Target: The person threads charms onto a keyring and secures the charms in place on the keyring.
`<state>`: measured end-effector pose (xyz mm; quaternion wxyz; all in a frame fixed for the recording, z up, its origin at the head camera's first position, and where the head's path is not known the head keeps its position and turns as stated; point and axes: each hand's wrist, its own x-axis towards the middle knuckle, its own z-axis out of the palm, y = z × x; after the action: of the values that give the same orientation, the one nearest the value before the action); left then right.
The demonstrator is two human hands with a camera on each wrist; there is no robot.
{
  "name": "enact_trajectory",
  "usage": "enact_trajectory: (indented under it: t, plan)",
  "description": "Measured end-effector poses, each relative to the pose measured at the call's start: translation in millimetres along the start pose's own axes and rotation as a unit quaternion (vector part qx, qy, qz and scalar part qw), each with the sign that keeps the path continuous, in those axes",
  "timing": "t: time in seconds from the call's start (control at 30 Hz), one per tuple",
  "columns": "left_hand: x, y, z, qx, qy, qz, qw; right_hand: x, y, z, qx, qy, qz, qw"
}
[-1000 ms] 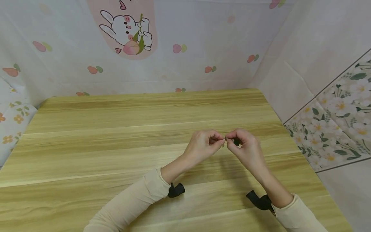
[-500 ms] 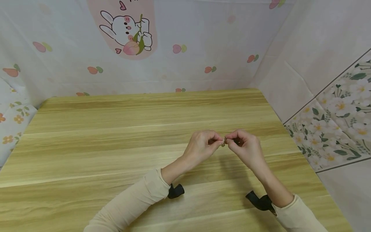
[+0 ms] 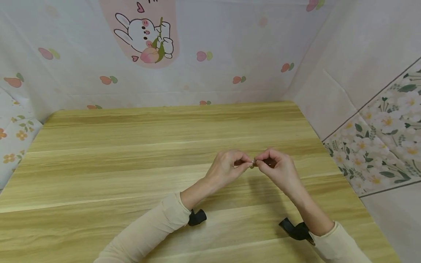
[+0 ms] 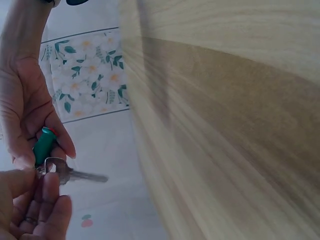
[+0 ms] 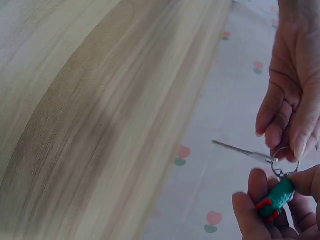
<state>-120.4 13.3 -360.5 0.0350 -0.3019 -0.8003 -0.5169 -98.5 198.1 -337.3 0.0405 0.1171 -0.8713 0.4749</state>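
Both hands meet over the right part of the wooden table, fingertips almost touching around a small metal key ring. My left hand pinches the ring between thumb and forefinger. A silver key hangs from it and sticks out sideways from the fingers, also visible in the left wrist view as a key. My right hand grips the ring's other side, where a green charm with red trim is linked on; its thumb lies at the charm's top and its fingers curl behind. The head view hides the charm.
The wooden table stretches out to the left and behind the hands. Printed white cloth hangs along the back, with a floral panel at the right. Black wrist mounts sit below the sleeves.
Both hands have lowered very slightly, the left also drawing a little leftward. The dark green charm, earlier visible beside the right fingers, is now out of sight in the head view.
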Motion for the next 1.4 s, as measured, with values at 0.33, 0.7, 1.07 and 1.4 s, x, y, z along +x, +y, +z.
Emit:
enact_trajectory:
  t: [0.33,0.7,1.07,1.4]
  plan:
    - [1.2,4.5,-3.9,0.004,-0.014,-0.038,0.9992,-1.8,-4.4,6.4,-0.099,0.046,-0.09,0.99]
    - [-1.6,2.8,-3.1,0.031,0.013,0.011,0.9994,-0.5,-2.9,4.5,-0.061,0.016,-0.023,0.998]
    - [-0.9,0.9,-2.2,0.023,0.014,0.017,0.9995,0.8,1.5,3.0,-0.027,0.008,-0.005,1.0]
    - [-0.3,-0.2,-3.3,-0.053,0.002,-0.058,0.9969,0.7,3.5,-0.1,0.02,-0.035,0.017,0.999]
